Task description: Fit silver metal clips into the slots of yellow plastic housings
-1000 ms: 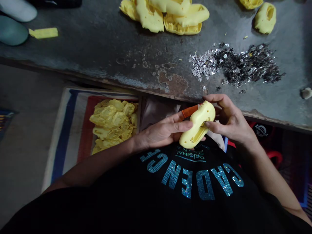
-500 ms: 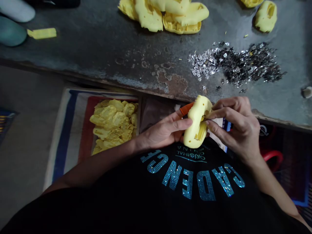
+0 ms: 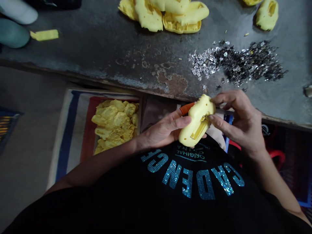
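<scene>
My left hand grips a yellow moulded plastic part from the left, just below the table's front edge. An orange-handled tool sticks out between that hand and the part; which hand holds it is unclear. My right hand is closed at the part's right side, its thumb and forefinger pinched at a slot in the part. What they pinch is too small to name.
A worn grey metal table carries a heap of yellow parts at the back, another yellow part at the far right, and a pile of small metal pieces. A box of yellow scraps sits low on the left.
The yellow part has been turned in my hands from lying slanted to more upright and back to a slant. My right hand's fingers have shifted to pinch at its slot.
</scene>
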`<state>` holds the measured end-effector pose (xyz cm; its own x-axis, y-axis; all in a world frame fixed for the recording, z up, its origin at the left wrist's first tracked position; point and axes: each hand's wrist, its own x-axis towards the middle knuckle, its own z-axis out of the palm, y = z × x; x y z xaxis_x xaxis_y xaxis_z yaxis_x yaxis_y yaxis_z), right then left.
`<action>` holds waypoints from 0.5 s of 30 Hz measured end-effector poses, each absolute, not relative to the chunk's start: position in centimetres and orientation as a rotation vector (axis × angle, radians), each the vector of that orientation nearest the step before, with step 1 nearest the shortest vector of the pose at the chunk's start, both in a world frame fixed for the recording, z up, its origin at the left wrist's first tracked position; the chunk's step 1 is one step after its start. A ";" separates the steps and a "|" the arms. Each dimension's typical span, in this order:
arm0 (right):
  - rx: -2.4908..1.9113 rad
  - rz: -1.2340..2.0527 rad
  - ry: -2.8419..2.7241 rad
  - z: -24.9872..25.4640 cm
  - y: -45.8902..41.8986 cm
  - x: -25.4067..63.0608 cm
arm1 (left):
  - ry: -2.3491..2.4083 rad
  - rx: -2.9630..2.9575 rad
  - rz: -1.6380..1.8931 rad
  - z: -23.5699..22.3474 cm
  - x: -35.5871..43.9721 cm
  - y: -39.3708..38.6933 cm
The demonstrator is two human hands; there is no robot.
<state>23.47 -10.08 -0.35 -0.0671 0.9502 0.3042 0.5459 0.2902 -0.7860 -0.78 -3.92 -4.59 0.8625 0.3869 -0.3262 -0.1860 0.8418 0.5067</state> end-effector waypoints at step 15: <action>-1.378 0.502 -2.019 0.3 -9.8 23.9 | 0.565 0.778 0.355 -1.7 -2.1 -4.2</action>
<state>23.88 -9.76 0.27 -0.2496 0.9248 0.2872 0.6824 0.3785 -0.6254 -2.07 -4.20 -1.69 0.7962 0.4972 -0.3448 -0.0949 0.6655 0.7404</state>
